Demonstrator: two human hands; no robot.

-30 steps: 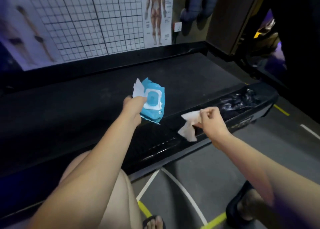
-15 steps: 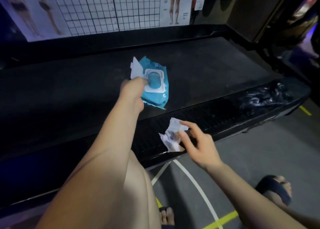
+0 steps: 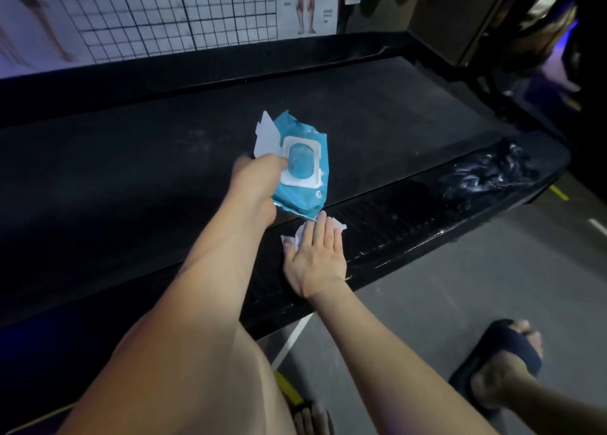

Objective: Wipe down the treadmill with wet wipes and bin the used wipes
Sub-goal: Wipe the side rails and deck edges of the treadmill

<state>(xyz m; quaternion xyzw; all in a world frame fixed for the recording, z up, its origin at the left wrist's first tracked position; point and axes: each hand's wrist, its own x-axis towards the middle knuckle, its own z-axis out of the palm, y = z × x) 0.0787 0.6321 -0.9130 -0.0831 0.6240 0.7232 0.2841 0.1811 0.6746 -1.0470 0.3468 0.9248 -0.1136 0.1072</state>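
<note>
Right hand [image 3: 317, 257] is pressing a wipe [image 3: 338, 227] with flat fingers onto the treadmill [image 3: 394, 224] edge, while just beyond it left hand [image 3: 256, 175] is gripping the blue pack [image 3: 305, 194], its lid [image 3: 266, 139] standing open, by the belt [image 3: 377, 116]

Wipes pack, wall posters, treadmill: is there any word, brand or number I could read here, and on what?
Nothing reads clearly.
On the blue wipes pack: a small round mark near its lower edge, too small to read.
On the anatomy poster: small print beside the legs, too blurred to read.
On the grid chart: only lines, no text.
On the treadmill: no label shows.
</note>
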